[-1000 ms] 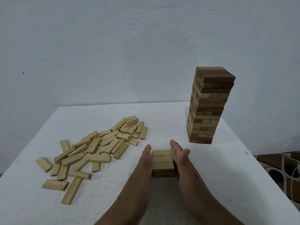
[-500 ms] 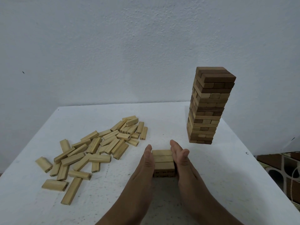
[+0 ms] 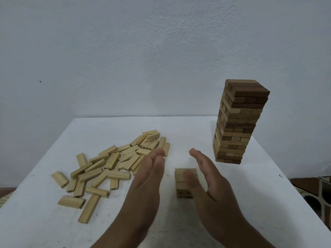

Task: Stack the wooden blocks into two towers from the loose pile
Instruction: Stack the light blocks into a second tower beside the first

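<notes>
nearest the camera, two forearms reach in over the white table (image 3: 179, 226). the left hand (image 3: 150, 176) is held edge-on with straight fingers, holding nothing, a gap between it and the short stack (image 3: 182, 183). the right hand (image 3: 213, 183) is also flat and straight-fingered, gripping nothing; its blurred thumb crosses in front of the short stack, and contact cannot be told. the short stack stands low on the table between both hands. left of the left hand lies the loose pile (image 3: 107, 165) of pale blocks, scattered flat. farther back on the right rises the tall tower (image 3: 238, 122), mixed light and dark blocks, against the pale wall (image 3: 143, 51).
</notes>
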The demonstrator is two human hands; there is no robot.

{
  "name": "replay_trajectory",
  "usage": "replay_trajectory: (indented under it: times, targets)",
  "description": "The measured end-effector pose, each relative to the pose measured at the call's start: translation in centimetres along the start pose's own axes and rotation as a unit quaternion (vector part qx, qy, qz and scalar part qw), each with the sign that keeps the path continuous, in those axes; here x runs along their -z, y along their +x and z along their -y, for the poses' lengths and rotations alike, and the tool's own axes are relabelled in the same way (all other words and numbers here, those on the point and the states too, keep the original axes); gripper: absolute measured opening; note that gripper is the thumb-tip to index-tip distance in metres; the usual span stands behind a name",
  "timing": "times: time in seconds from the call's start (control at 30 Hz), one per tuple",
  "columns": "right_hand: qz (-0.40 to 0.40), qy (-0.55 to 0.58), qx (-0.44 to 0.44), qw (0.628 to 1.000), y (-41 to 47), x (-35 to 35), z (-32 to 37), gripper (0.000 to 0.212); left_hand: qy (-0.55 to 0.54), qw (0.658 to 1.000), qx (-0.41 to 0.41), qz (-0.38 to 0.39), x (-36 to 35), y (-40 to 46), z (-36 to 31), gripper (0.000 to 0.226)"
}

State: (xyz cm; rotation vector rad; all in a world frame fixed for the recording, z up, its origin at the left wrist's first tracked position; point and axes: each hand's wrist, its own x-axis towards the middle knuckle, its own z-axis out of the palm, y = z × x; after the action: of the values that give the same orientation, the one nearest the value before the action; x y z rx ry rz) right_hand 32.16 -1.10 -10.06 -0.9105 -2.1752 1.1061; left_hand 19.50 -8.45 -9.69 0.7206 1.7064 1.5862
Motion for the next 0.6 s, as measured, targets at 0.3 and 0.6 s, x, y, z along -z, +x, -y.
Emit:
replay_trajectory:
  times: [0.3, 0.6]
  targets:
    - [0.009, -0.117, 0.143, 0.983, 2.3, -3.1, 3.3, 0.028, 0.065, 0.992, -0.072, -0.08, 5.7, -1.4, -4.1, 0.028]
    - [0.123, -0.244, 0.225, 0.935, 3.3, -9.0, 4.1, 0.043, 0.368, 0.919, -0.102, -0.094, 13.3, -2.5, -1.0, 0.04]
